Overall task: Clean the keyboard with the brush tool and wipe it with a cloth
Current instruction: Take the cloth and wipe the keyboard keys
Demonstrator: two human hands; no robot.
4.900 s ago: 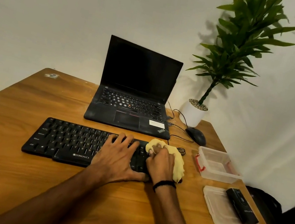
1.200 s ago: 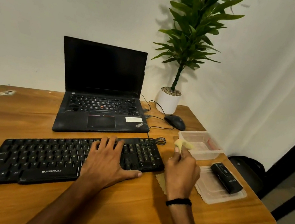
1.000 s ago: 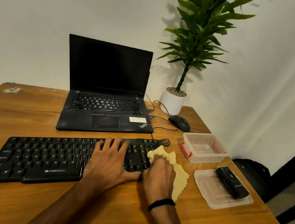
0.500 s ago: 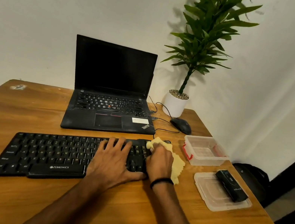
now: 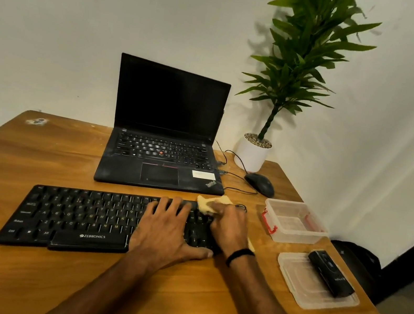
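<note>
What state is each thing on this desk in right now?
laptop: open, screen dark.
keyboard: lying flat on the table.
yellow cloth: held against the keyboard's right end by the right hand.
left hand: flat on the keys, fingers spread.
clear box: open, lid off.
lid: flat on the table, carrying the brush tool.
brush tool: lying untouched.
</note>
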